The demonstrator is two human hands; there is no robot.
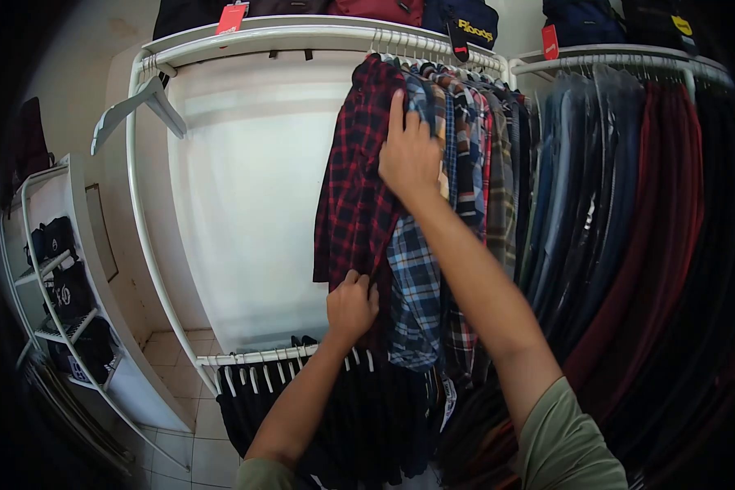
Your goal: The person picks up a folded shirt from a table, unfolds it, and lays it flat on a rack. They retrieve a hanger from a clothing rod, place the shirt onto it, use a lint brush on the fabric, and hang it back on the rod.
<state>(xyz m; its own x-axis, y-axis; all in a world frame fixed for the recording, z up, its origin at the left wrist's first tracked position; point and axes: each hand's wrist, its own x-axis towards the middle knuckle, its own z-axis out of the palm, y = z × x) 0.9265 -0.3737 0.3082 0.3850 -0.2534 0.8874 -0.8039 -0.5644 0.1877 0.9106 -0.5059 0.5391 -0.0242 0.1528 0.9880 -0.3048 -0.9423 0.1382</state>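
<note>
A red and black plaid shirt (pixel 358 163) hangs at the left end of a row of shirts on the white rail (pixel 318 33). Low on that shirt, my left hand (pixel 353 309) is closed on its fabric near the hem. Higher up, my right hand (pixel 412 155) lies against the shirt's right side, with the index finger stretched upward and the other fingers partly bent. Just right of the red shirt hangs a blue plaid shirt (pixel 415 286), partly covered by my right hand and forearm.
Dark garments (pixel 327 408) hang from a lower rail (pixel 257 357). Jackets and trousers (pixel 559 196) crowd the right. An empty white hanger (pixel 143 102) hangs at the left post. Bags (pixel 457 20) sit on top. A shelf unit (pixel 61 327) stands far left.
</note>
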